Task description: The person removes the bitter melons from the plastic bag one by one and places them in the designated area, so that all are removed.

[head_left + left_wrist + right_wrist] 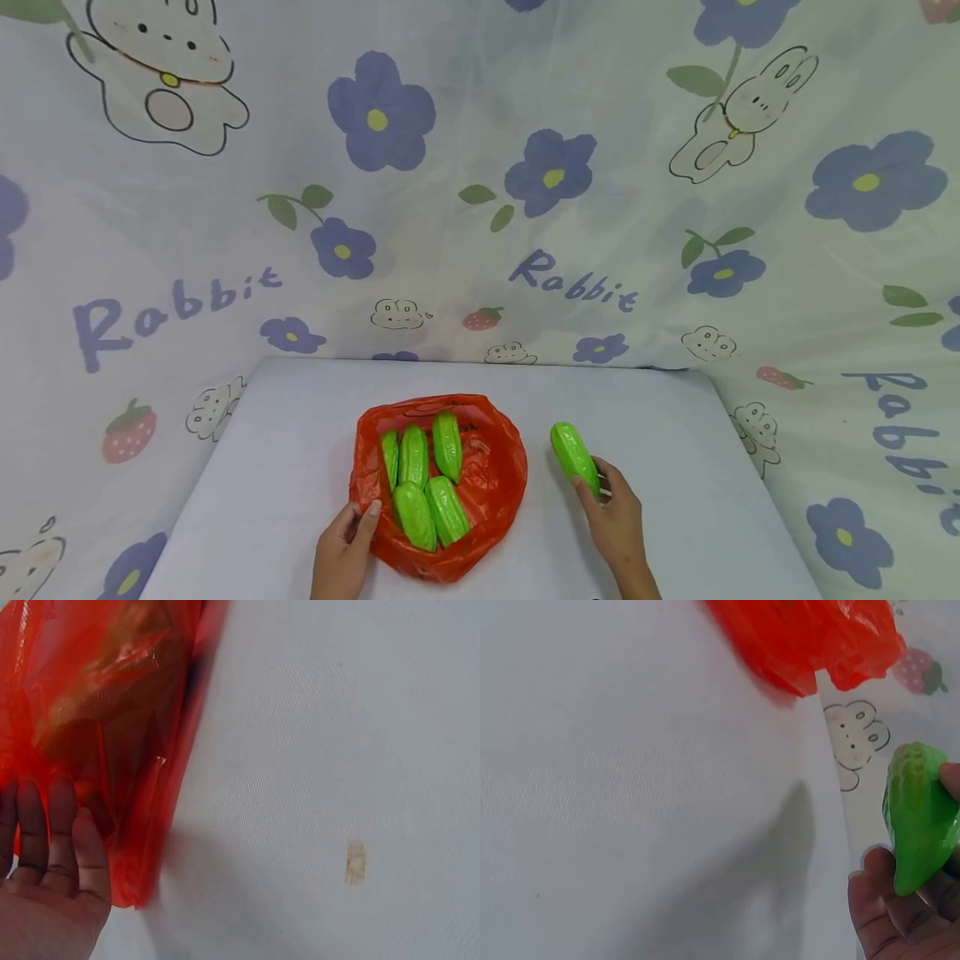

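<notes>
A red plastic bag [491, 500] stands on the table with its mouth spread wide. Several green bitter melons [447, 446] with bumpy skins lie inside it. At the bag's near left rim, my left hand [343, 550] pinches the plastic, thumb over the edge and fingers outside; the left wrist view shows those fingers [63, 832] against the bag's side. To the right of the bag, my right hand [617, 521] grips another bitter melon [573, 454] by its near end, above the table. The right wrist view shows this bitter melon's [921, 817] tapered tip between thumb and fingers.
The white table [675, 467] carries the bag and has a small brown mark [355, 862] on its surface. A cloth [450, 250] printed with rabbits and flowers hangs behind the table and along both sides.
</notes>
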`<state>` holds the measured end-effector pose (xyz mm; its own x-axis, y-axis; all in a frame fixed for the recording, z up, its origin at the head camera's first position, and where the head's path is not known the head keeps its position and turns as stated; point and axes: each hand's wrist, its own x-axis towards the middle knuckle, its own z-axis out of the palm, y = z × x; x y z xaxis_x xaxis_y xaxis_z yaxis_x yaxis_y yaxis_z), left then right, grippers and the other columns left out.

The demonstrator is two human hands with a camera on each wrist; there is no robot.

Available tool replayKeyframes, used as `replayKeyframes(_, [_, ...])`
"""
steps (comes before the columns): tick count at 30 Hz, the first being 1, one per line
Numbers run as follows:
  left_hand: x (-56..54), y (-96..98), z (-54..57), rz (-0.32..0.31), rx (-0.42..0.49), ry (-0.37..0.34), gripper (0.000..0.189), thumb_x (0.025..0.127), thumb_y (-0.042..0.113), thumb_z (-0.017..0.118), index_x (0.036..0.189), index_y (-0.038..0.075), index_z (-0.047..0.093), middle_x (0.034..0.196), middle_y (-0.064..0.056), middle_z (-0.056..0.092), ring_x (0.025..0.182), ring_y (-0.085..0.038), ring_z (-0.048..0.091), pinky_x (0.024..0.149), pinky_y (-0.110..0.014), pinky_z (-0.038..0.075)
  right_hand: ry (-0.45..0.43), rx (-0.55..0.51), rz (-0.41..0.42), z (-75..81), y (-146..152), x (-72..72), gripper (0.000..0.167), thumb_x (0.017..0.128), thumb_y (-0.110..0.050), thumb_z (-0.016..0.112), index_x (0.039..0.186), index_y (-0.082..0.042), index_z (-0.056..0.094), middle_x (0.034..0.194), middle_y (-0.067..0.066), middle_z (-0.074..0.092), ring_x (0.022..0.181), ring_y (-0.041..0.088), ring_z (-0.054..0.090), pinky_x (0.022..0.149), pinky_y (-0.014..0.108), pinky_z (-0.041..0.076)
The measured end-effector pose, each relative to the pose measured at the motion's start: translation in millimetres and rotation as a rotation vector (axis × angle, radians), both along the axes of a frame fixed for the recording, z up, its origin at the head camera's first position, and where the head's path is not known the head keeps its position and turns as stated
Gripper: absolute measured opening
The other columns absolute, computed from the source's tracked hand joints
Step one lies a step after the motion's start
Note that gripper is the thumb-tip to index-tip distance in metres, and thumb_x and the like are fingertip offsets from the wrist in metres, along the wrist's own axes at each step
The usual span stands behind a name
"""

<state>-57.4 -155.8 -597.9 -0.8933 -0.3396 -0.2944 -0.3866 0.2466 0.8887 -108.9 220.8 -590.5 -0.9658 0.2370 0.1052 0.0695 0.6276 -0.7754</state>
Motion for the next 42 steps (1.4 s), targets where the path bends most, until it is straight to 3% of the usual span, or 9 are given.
replayKeyframes(7, [2.3, 0.0, 0.7, 0.000, 0.007, 0.011, 0.046, 0.107, 0.049, 0.058, 0.091, 0.006, 0.055, 0.078, -0.003, 0.052, 0.074, -0.014, 0.049, 0.064, -0.025, 0.041, -0.031, -0.017, -0.050, -3.2, 5.2, -2.0, 0.056, 0.100, -0.028, 0.076, 0.141, 0.004, 0.055, 0.131, 0.024, 0.064, 0.120, 0.040, 0.065, 0.097, 0.051, 0.054])
replayKeyframes(23, [2.0, 2.2, 0.6, -0.001, 0.007, 0.009, 0.046, 0.107, 0.049, 0.058, 0.092, 0.006, 0.056, 0.078, -0.002, 0.052, 0.073, -0.015, 0.049, 0.063, -0.025, 0.041, -0.018, -0.001, -0.147, -21.1, 19.0, -6.2, 0.052, 0.101, -0.028, 0.073, 0.136, 0.007, 0.058, 0.128, 0.027, 0.065, 0.120, 0.043, 0.063, 0.098, 0.055, 0.052])
replayKeyframes(29, [1.5, 3.4, 0.0, -0.004, 0.015, -0.002, 0.047, 0.107, 0.050, 0.057, 0.092, 0.006, 0.056, 0.080, -0.003, 0.054, 0.074, -0.015, 0.050, 0.063, -0.025, 0.042, -0.079, 0.089, -0.145, -28.8, 17.4, -4.4, 0.058, 0.103, -0.039, 0.068, 0.141, 0.004, 0.057, 0.130, 0.027, 0.065, 0.117, 0.044, 0.063, 0.094, 0.059, 0.052])
replayKeyframes(42, [3.1, 3.2, -1.1, -0.006, 0.016, 0.006, 0.047, 0.107, 0.050, 0.057, 0.093, 0.005, 0.057, 0.081, -0.003, 0.056, 0.075, -0.014, 0.052, 0.065, -0.025, 0.045, -0.091, 0.181, -0.169, -37.3, 11.5, -10.9, 0.053, 0.102, -0.034, 0.068, 0.138, 0.005, 0.059, 0.119, 0.023, 0.068, 0.103, 0.036, 0.066, 0.084, 0.054, 0.054])
